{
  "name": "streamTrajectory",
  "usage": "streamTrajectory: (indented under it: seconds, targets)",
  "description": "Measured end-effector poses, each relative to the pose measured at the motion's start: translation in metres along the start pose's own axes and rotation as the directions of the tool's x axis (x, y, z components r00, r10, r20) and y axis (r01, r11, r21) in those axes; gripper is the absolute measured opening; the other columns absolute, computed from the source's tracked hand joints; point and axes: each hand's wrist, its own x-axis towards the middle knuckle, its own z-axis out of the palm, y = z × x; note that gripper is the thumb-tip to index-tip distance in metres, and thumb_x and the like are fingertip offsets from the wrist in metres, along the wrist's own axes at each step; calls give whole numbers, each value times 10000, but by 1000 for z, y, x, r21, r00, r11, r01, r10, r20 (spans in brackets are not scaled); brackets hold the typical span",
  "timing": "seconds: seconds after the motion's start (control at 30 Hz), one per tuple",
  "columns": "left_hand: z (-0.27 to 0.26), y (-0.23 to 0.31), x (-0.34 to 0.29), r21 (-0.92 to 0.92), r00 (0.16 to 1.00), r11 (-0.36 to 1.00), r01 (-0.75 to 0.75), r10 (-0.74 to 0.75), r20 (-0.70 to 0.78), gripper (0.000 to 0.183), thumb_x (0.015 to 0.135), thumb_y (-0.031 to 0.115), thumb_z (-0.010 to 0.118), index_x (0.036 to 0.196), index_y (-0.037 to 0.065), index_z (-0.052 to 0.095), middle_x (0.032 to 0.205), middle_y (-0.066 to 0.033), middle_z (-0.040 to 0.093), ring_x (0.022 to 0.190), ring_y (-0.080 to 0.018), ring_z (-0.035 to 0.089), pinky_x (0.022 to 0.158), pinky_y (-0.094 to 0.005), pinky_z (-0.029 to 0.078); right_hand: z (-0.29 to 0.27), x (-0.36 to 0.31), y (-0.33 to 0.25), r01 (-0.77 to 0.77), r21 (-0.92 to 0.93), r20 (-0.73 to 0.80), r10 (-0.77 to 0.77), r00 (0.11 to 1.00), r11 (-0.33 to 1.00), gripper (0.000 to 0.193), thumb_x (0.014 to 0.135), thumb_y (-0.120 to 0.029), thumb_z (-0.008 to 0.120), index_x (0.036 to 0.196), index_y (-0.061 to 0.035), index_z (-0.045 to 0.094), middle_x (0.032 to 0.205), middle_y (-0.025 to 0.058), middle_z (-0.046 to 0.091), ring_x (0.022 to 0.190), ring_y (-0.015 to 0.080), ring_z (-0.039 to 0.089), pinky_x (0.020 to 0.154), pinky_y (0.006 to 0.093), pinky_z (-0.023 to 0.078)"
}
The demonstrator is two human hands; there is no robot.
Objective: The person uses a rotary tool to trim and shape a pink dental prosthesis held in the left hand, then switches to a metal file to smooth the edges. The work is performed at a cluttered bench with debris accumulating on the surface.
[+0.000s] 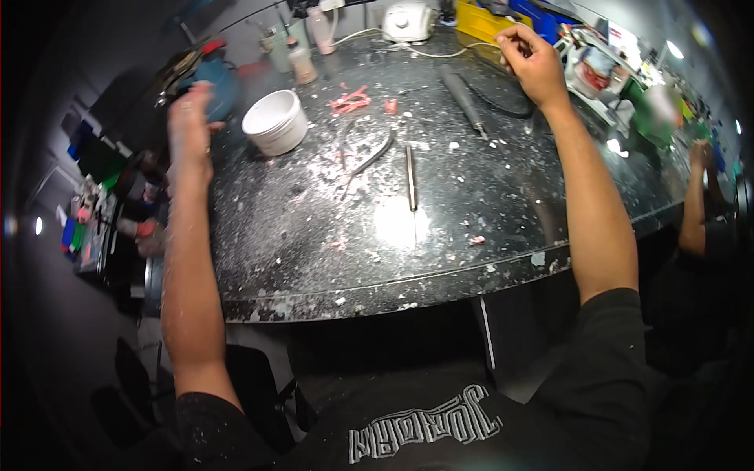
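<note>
My left hand is raised at the left edge of the black table, blurred, with its thumb apart from the fingers and nothing visible in it. A white round tub stands just right of it. At the far right my right hand hovers with curled fingers and thumb drawn together; whatever they may hold is too small to see. Nearest to it lies a grey rotary handpiece. A slim metal hand tool and a curved dark-handled tool lie mid-table, apart from both hands.
Pink scraps and white crumbs litter the black table. At the back stand a white control box with a cord, a bottle and a yellow bin. Another person's arm shows at the far right.
</note>
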Motion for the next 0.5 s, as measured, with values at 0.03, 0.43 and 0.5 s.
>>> streamTrajectory:
  seconds: [0.03, 0.43, 0.5]
  targets:
    - [16, 1, -12, 178, 991, 981, 81, -99, 91, 446, 894, 297, 644, 1227, 2, 615, 1185, -61, 649, 1020, -157, 588, 792, -326, 522, 1, -2, 0, 9, -44, 56, -7, 998, 999, 138, 979, -196, 670, 994, -64, 708, 694, -28, 631, 627, 45, 573, 578, 222, 440]
    - [-43, -36, 13, -33, 974, 988, 150, -154, -166, 413, 850, 206, 639, 1146, -77, 586, 1422, -120, 597, 942, -171, 671, 581, -287, 541, 2, -3, 17, -159, 91, 156, 143, 977, 983, 154, 993, -193, 664, 1006, -45, 706, 716, -22, 620, 615, 49, 555, 567, 213, 429]
    - [-55, -43, 13, 62, 962, 961, 271, -269, -41, 446, 843, 192, 643, 1194, -80, 597, 1391, -116, 616, 900, -179, 682, 581, -279, 544, 9, -4, 17, -185, 123, 192, 159, 968, 975, 154, 997, -189, 660, 1006, -42, 705, 721, -20, 618, 624, 52, 557, 570, 212, 430]
